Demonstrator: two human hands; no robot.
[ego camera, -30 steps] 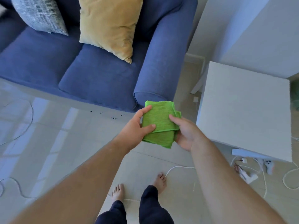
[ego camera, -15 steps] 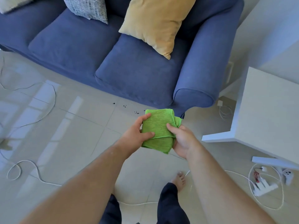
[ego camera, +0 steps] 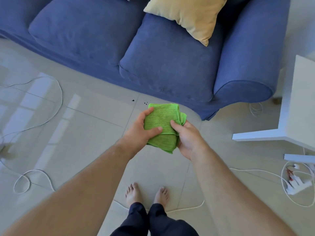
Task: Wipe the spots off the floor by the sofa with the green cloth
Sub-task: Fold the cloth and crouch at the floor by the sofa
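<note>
Green cloth, ribbed and folded into a thick oblong, is held above the glossy tiled floor, long axis toward the blue sofa. Left hand and right hand clasp its sides. Dark spots lie just beyond.

Glossy pale tiles catch window light; a white table stands at three o'clock, cords trail at nine.

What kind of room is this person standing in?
Most likely a home living room: a blue sofa with a yellow cushion, a glossy tiled floor, and a white side table beside it.
</note>
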